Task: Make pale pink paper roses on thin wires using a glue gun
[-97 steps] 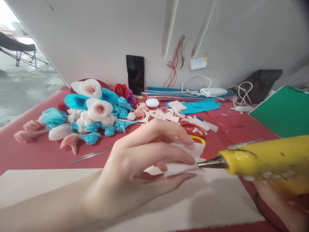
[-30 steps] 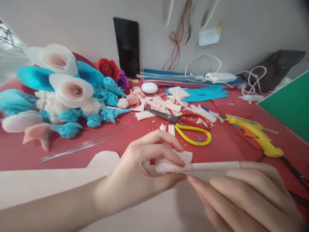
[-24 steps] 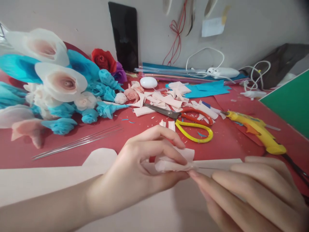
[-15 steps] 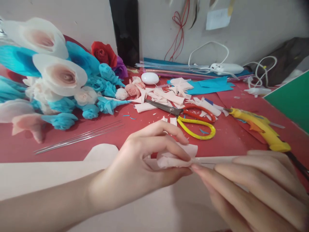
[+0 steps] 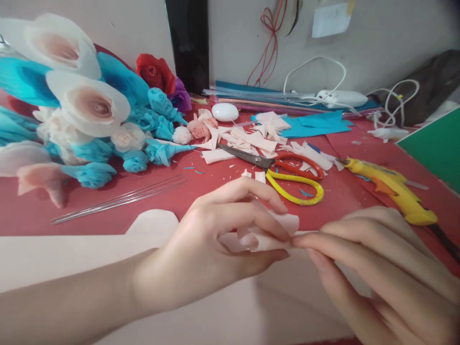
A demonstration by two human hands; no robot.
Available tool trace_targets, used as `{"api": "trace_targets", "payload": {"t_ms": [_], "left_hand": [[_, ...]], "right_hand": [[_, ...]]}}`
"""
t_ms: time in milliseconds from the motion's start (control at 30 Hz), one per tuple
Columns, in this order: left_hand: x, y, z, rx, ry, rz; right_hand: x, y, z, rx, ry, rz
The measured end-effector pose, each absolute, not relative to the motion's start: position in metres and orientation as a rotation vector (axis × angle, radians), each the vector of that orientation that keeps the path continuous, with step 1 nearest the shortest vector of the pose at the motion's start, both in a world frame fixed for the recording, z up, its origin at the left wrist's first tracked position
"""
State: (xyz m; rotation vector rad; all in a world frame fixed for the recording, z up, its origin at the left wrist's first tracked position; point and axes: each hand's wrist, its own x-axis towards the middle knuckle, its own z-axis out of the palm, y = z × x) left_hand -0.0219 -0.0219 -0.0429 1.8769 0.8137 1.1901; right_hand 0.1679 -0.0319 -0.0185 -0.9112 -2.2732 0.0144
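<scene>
My left hand (image 5: 223, 235) curls around a pale pink paper flower (image 5: 266, 239), its thumb and fingers closed on the lower end and the petals opening back toward the palm. From the right, my right hand (image 5: 373, 268) meets that lower end, index fingertip pressed against it and thumb just beneath. Whatever stem lies between the right fingers is hidden by them. Under both hands lies a large pale pink paper sheet (image 5: 201, 306). Just beyond the fingers rest scissors (image 5: 266, 165) with one red and one yellow handle loop.
Blue, white, pink and red paper flowers (image 5: 97, 108) crowd the left. Thin metal wires (image 5: 118, 199) lie before them. Paper scraps (image 5: 251, 139) and a white oval object (image 5: 224, 112) are farther back. A yellow glue gun (image 5: 391, 187) lies right, near a green board (image 5: 438, 139).
My right thumb has shifted down and right, while the index finger has slid forward over the flower's lower end. A wire seen there earlier is now covered. The view has shifted slightly.
</scene>
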Motion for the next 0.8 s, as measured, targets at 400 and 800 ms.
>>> {"api": "trace_targets", "payload": {"t_ms": [400,800], "left_hand": [[-0.023,-0.023,-0.042,1.930,0.874,1.170],[-0.022,-0.019,-0.041,1.891,0.884,1.201]], "right_hand": [[0.169,-0.035,-0.017,-1.092,-2.150,0.141],[0.178,-0.022,-0.006,-1.157,-2.221,0.227]]}}
